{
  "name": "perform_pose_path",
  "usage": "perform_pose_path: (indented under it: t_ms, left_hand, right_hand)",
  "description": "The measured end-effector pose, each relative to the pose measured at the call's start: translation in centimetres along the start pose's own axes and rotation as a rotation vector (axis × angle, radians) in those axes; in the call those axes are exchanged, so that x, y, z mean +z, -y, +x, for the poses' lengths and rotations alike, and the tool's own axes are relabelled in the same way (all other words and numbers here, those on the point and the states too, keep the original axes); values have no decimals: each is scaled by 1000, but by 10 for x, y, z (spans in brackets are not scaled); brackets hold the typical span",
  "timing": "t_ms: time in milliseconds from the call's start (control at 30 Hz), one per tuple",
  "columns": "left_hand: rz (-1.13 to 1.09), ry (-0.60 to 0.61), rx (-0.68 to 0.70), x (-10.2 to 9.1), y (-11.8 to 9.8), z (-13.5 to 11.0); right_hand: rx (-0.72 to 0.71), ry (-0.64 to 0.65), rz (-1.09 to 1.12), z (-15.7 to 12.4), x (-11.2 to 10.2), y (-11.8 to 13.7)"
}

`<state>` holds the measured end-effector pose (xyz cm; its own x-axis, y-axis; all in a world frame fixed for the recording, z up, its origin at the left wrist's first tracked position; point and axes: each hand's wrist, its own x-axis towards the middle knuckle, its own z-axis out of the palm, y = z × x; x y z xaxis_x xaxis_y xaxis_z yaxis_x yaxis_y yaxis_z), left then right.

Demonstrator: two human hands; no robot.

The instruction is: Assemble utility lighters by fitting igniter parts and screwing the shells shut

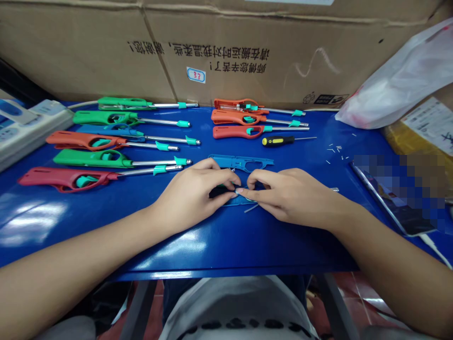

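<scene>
My left hand (201,186) and my right hand (293,193) meet at the middle of the table, over an open blue lighter body (239,200). Curled round its left part, the left fingers press close to the fingertips of the right. My right thumb and forefinger are pinched at the same spot; whatever small part lies between them is hidden. A thin clear tube (251,208) sticks out below the right fingers. Past that hand shows a metal tip (334,189). Just behind my hands lies a loose blue casing half (244,163).
Several assembled gas lighters (67,178) in red, green, orange and blue lie at left. Three orange and red lighters (237,131) lie behind, with a yellow-black screwdriver (279,140). Small white bits (338,148), a phone (385,198), a power strip (35,127) and a cardboard box (106,61) surround them.
</scene>
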<state>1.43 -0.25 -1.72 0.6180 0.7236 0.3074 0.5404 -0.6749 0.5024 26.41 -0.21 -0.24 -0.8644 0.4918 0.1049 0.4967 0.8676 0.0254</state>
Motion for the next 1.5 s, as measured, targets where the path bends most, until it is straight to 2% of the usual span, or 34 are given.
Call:
perform_pose_path:
  t_ms: [67,200,267,533,833,900,967,1033,1100,1300,1500]
  left_hand:
    - [7,7,3,-1,0,0]
    - [36,0,1,-4,-2,0]
    - [39,-8,1,-6,-3,0]
    - [18,44,-5,-3,-1,0]
    - [93,-5,47,-14,-7,4]
    - [160,-15,49,-18,-6,6]
    - [216,-2,29,-20,-4,7]
    - [230,20,-13,-19,-1,7]
    - [207,36,-47,-17,3,6]
    - [128,29,-50,-9,8,5]
    - [56,-6,-29,-11,9,6]
  right_hand:
    - [19,-15,62,-1,-1,-1]
    - [87,-206,259,-4,-5,-6]
    - [100,-248,317,-5,-7,-8]
    - [58,12,211,-1,-5,-1]
    - [122,18,389,-1,-1,-1]
    - [129,-35,392,-1,-1,-2]
    - [167,-141,387,-1,-1,-3]
    - [230,-244,393,0,-1,-4]
    - [291,-296,382,0,1,-5]
    - [335,-284,304,3,8,-2]
    - [380,-344,402,6,9,-2]
